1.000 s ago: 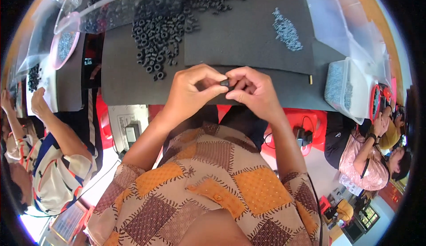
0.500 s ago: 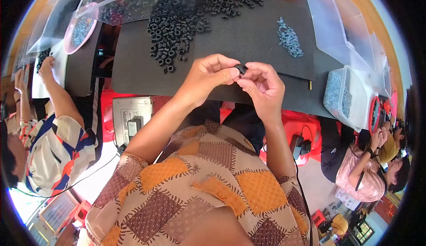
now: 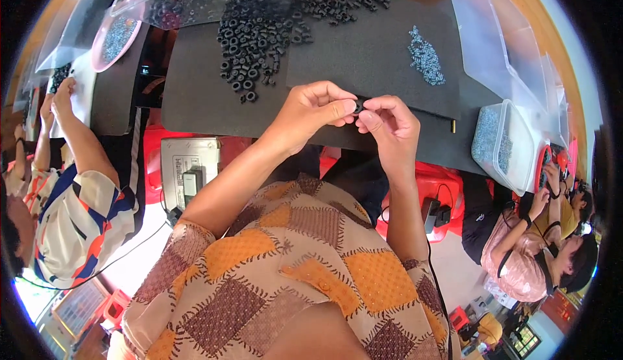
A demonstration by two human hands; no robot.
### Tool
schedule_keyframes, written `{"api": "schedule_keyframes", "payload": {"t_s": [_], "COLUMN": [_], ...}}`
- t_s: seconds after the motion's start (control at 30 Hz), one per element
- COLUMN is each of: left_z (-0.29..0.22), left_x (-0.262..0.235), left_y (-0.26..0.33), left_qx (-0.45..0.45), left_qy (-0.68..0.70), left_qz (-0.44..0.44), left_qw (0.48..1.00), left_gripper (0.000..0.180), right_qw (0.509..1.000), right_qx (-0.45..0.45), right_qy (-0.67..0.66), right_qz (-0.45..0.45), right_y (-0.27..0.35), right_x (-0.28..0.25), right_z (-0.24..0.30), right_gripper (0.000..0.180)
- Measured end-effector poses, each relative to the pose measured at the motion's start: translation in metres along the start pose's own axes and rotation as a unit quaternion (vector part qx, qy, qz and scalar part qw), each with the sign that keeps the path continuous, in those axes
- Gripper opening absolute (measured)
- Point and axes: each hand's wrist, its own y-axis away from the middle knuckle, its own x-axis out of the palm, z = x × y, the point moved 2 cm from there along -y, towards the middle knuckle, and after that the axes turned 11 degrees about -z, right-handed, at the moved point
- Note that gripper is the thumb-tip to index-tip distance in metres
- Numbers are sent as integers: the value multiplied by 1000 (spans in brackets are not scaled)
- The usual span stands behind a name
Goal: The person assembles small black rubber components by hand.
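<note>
A small black ring-shaped part [image 3: 359,105] is held up in front of me, over the near edge of the dark table. The thumb and forefinger of my left hand [image 3: 318,112] pinch it from the left. My right hand [image 3: 394,125] closes its thumb and fingertips on the ring's right side; whether a smaller piece is between them is hidden. Beyond my left hand lies a heap of similar black rings [image 3: 250,51]. A little pile of small blue-grey pieces [image 3: 426,58] lies on the dark mat [image 3: 363,55], beyond my right hand.
A clear tub [image 3: 494,142] of blue-grey pieces stands at the table's right edge. Clear plastic bins [image 3: 487,25] stand behind it and at the back left. A pink bowl [image 3: 97,51] sits on the neighbouring table. Other people work at both sides, near red stools [image 3: 428,194].
Both my hands have shifted slightly right and nearer with the black ring, which now shows its hole more. At the right, a co-worker's hands have moved apart, one reaching to a red container.
</note>
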Motion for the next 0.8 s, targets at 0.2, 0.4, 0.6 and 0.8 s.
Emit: {"api": "schedule_keyframes", "payload": {"t_s": [0.2,0.4,0.6,0.8], "left_z": [0,-3,-36,-64], "left_x": [5,21,4,-45], "left_y": [-2,0,7,2], "left_qx": [1,-16,150,355], "left_qy": [7,38,-138,-386], "left_qz": [-5,61,7,-179], "left_qw": [1000,997,979,832], "left_gripper": [15,24,24,15], "right_qw": [967,952,823,706], "right_qx": [-196,-219,-339,-361], "right_qy": [162,216,325,466], "right_qz": [9,14,-320,-392], "right_y": [-2,-16,-100,-170], "right_x": [-2,-23,-135,-215], "right_z": [8,32,137,170], "right_gripper": [16,14,14,26]}}
